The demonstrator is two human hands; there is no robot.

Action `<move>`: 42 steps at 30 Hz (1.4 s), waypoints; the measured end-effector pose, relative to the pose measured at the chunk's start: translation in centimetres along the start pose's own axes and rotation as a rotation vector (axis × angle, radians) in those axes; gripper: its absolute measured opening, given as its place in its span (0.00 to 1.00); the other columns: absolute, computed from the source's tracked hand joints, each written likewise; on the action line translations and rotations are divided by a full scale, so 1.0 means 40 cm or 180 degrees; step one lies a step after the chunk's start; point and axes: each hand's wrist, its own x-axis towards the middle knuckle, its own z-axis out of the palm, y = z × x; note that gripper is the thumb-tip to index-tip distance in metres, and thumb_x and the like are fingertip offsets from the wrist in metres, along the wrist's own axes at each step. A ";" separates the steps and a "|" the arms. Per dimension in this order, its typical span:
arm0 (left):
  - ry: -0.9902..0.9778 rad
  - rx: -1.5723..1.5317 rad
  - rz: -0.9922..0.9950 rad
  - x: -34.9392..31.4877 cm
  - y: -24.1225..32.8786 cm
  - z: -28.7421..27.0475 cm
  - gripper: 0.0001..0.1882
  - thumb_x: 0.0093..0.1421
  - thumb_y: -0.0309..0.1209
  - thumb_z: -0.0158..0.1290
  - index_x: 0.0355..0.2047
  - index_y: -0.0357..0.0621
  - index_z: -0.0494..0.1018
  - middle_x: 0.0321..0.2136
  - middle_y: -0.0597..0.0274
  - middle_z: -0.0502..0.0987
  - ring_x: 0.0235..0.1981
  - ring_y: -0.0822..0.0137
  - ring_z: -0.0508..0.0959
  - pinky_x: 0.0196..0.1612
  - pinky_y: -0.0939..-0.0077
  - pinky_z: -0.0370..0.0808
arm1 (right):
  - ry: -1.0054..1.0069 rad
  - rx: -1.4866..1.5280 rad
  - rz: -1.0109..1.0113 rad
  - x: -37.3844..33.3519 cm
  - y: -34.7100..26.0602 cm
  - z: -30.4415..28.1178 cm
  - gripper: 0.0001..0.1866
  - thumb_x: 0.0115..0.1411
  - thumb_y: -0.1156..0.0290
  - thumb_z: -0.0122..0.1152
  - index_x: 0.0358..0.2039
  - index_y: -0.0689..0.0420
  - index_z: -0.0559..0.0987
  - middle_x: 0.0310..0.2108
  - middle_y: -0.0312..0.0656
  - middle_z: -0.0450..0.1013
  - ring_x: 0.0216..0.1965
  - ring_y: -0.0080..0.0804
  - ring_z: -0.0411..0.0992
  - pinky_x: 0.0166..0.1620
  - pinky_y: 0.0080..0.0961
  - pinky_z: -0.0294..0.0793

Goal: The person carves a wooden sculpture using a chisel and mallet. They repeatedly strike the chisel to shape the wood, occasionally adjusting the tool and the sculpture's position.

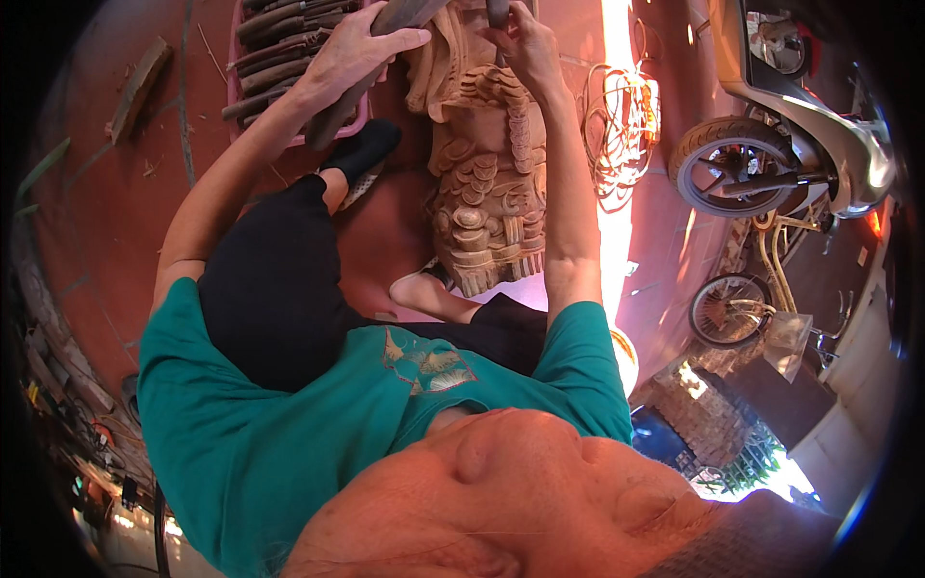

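Note:
A reddish-brown carved wooden block (487, 183), with scrolls and rounded scale-like relief, lies lengthwise between my legs. My left hand (358, 50) is closed around a thick dark wooden mallet-like bar (412, 12), its thumb lying along it; the bar slants from the top edge down past my wrist. At the carving's far end, my right hand (528, 53) grips a slim dark chisel (498, 13) held nearly upright. The upper part of this tool is cut off by the picture's edge, and my fingers cover some of it. Whether its tip touches the wood I cannot tell.
Left of the carving, a pink basket (232, 72) holds several dark-handled tools (279, 48). A wood offcut (142, 89) lies farther left on the red tile floor. Coiled cord (617, 135) lies to the right, in a sunlit strip. Beyond are a motorbike (737, 166) and a bicycle (737, 310).

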 end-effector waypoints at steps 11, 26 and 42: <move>-0.0024 -0.0029 -0.0029 0.009 -0.004 0.024 0.23 0.63 0.49 0.62 0.42 0.42 0.72 0.24 0.72 0.70 0.22 0.80 0.73 0.25 0.81 0.73 | 0.0188 0.0058 -0.0244 -0.022 0.010 -0.001 0.20 0.57 0.69 0.74 0.46 0.59 0.74 0.31 0.43 0.80 0.29 0.33 0.80 0.33 0.31 0.80; -0.0021 -0.0022 -0.0127 -0.005 0.007 0.037 0.25 0.62 0.50 0.62 0.46 0.40 0.72 0.22 0.71 0.71 0.22 0.78 0.73 0.26 0.80 0.73 | 0.0215 -0.0112 -0.0065 -0.014 -0.002 0.013 0.21 0.53 0.69 0.76 0.43 0.58 0.75 0.29 0.51 0.78 0.31 0.49 0.79 0.35 0.41 0.76; -0.0044 0.0152 -0.0180 -0.013 0.005 0.028 0.26 0.62 0.51 0.62 0.44 0.40 0.73 0.23 0.71 0.70 0.22 0.78 0.72 0.25 0.79 0.72 | 0.0123 -0.0257 -0.0042 -0.017 -0.032 0.008 0.21 0.52 0.68 0.78 0.38 0.58 0.72 0.27 0.50 0.76 0.30 0.49 0.78 0.34 0.41 0.75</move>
